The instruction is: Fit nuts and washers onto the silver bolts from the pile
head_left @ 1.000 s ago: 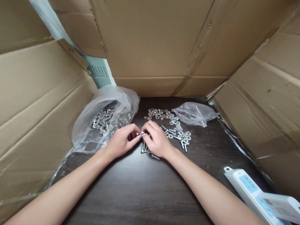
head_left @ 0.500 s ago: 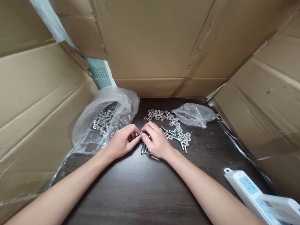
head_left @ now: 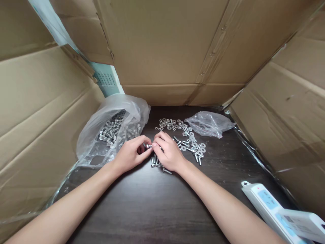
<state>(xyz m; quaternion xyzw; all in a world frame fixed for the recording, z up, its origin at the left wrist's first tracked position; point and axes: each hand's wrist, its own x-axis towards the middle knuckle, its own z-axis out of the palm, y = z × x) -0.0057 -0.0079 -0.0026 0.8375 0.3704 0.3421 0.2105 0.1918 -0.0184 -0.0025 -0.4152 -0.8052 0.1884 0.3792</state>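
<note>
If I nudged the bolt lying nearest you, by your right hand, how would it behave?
The bolt looks like bare metal, so probably stiff and heavy for its size. One end seems wider, so it may roll in a curve rather than straight. The smooth-looking table might also let it slide.

Makeshift workshop nook, cardboard walls (head_left: 167, 44), dark tabletop (head_left: 142, 210), loose bolts (head_left: 167, 171)

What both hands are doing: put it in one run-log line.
left hand: holds bolt | right hand: on same bolt | nearby: loose bolts, washers | left: open plastic bag | right: power strip
</note>
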